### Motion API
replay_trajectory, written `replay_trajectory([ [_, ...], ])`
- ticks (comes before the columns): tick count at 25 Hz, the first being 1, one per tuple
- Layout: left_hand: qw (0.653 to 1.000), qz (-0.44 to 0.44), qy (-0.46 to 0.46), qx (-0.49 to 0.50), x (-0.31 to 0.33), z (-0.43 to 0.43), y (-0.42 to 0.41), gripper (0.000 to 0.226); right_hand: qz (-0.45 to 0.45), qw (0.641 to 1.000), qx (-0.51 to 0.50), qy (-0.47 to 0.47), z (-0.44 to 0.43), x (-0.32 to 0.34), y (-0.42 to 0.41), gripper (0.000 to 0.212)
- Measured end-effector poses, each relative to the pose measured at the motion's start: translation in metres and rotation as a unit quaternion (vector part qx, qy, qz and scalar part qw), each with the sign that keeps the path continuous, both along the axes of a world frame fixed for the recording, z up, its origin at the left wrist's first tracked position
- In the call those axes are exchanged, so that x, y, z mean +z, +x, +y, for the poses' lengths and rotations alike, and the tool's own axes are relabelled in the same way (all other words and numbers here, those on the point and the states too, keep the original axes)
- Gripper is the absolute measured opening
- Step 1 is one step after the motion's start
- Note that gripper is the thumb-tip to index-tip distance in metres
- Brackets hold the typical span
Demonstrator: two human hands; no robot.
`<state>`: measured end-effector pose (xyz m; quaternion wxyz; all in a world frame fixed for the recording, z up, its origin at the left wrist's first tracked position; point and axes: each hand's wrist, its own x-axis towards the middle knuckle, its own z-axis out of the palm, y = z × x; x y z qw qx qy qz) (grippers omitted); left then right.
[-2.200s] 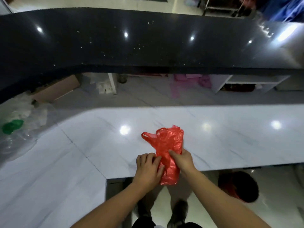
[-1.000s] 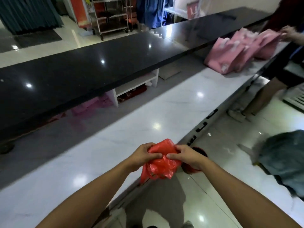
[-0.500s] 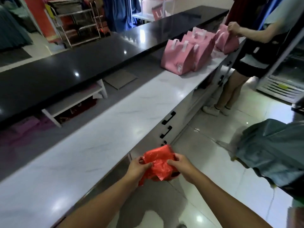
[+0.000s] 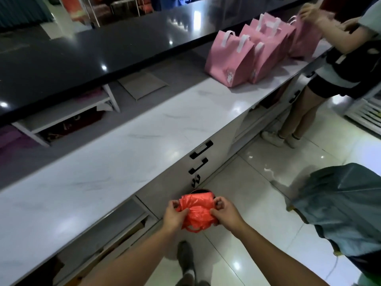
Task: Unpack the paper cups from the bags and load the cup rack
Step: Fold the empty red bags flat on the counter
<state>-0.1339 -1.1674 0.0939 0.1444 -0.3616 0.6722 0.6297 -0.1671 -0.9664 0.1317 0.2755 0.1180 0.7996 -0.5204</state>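
One crumpled red bag (image 4: 196, 211), gripped between left hand (image 4: 175, 216) and right hand (image 4: 225, 213). At least four pink bags (image 4: 228, 60) on tabletop (image 4: 123, 162).

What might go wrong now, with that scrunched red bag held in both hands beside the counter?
1. The left hand and right hand pinch the red bag above what looks like a dark bin, mostly hidden; dropped, it may miss.
2. On the glossy floor, a loose plastic bag could be slippery underfoot.
3. The grey-green bundle narrows the aisle, a possible trip.
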Motion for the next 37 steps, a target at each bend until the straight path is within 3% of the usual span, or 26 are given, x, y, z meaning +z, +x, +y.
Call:
replay_trajectory([
  [6,1.000,-0.018,0.010,-0.016,-0.021,0.043,-0.041,0.031,-0.019,0.999,-0.009,0.047,0.030,-0.003,-0.044,0.017],
  [18,0.984,-0.009,-0.064,0.166,-0.029,0.115,-0.096,0.031,0.014,0.977,0.211,0.037,0.083,-0.061,-0.168,0.019],
  [24,0.971,-0.033,-0.100,0.213,-0.060,0.172,-0.092,0.034,0.022,0.969,0.246,0.021,0.114,-0.093,-0.185,0.018],
  [31,0.965,-0.053,-0.127,0.223,-0.251,0.194,-0.090,0.035,0.098,0.956,0.274,0.034,0.125,-0.295,-0.173,0.024],
  [37,0.960,-0.075,-0.204,0.176,-0.438,0.185,-0.097,0.068,0.118,0.953,0.270,0.074,0.099,-0.483,-0.178,0.021],
])
